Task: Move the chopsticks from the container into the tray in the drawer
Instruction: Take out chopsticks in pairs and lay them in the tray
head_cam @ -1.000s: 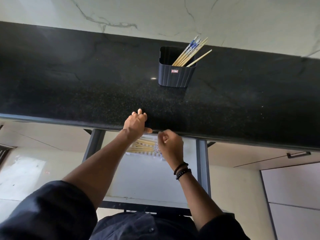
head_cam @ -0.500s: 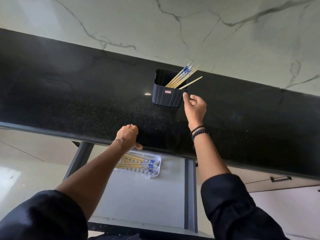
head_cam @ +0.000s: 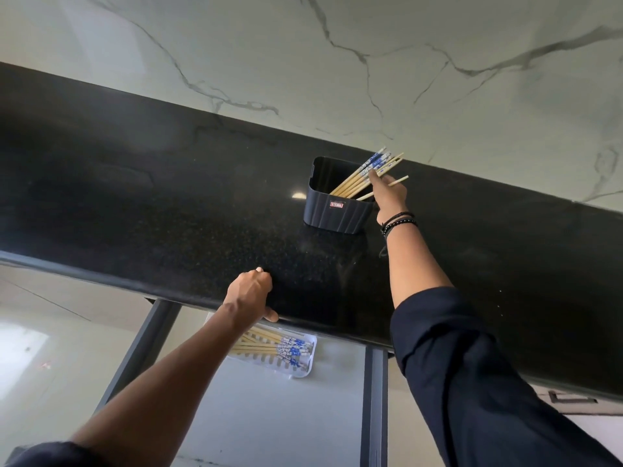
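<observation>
A dark ribbed container [head_cam: 332, 210] stands on the black countertop [head_cam: 168, 197] near the wall. Several wooden chopsticks with blue-patterned ends [head_cam: 362, 175] lean out of it to the right. My right hand [head_cam: 387, 193] reaches over the container's right rim, fingertips touching the leaning chopsticks; whether they are gripped is unclear. My left hand [head_cam: 251, 294] rests on the counter's front edge, fingers curled over it. Below, in the open drawer [head_cam: 269, 416], a white tray [head_cam: 305, 370] holds several chopsticks [head_cam: 279, 347], partly hidden by the counter edge and my left arm.
A marble wall [head_cam: 337, 62] rises behind the counter. The drawer's grey side rails [head_cam: 372, 399] frame it. A cabinet handle [head_cam: 573, 399] shows at the lower right.
My right hand rose from the tray in the drawer up to the container and now touches the chopsticks there. My left hand stayed on the counter edge. The view tilted upward.
</observation>
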